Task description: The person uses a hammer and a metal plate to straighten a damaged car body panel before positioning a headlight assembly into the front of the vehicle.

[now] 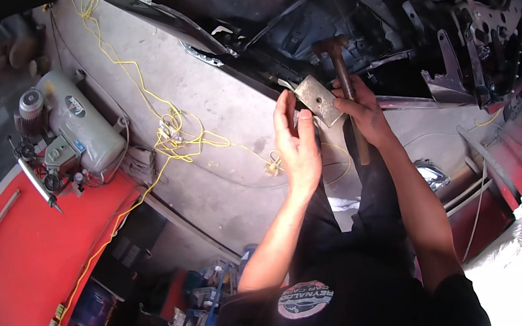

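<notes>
My right hand (365, 109) is closed round the wooden handle of a hammer (341, 70), its rusty brown head pointing away from me. My right thumb also lies against the edge of a flat, worn metal block (317, 99) with a hole in its middle. Beside the block's left edge is my left hand (299, 147), fingers stretched upward and thumb apart; whether it bears any of the block's weight cannot be made out. Both hands are in front of the opened dark body of a car (314, 23).
A grey air compressor (84, 132) stands left, by a red panel (24, 245). A tangled yellow cord (179, 135) lies across the concrete floor (219, 199). Metal brackets (447, 78) jut out at right. A white sack (510, 274) and a crate of small items (204, 300) are nearer me.
</notes>
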Action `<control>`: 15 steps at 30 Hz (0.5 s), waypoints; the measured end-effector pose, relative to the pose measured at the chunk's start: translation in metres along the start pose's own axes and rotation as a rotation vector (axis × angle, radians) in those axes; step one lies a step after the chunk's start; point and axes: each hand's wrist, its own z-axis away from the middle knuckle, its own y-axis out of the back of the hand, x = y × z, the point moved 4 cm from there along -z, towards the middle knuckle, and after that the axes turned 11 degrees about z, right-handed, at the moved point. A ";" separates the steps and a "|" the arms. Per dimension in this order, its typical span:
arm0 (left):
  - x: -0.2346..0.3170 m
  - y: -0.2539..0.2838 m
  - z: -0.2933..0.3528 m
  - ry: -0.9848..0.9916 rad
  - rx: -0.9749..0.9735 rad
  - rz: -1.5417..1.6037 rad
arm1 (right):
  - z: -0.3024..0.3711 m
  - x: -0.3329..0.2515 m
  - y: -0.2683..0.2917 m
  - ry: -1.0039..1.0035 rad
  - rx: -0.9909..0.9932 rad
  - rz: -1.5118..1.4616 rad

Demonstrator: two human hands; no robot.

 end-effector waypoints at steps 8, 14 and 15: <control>-0.020 -0.047 -0.014 0.163 -0.018 0.073 | -0.013 -0.004 0.014 0.064 0.013 -0.053; -0.040 -0.065 -0.052 0.291 0.139 0.304 | -0.029 -0.008 0.029 0.012 -0.069 -0.170; -0.045 -0.067 -0.054 0.284 0.153 0.300 | -0.030 -0.014 0.032 0.013 -0.085 -0.173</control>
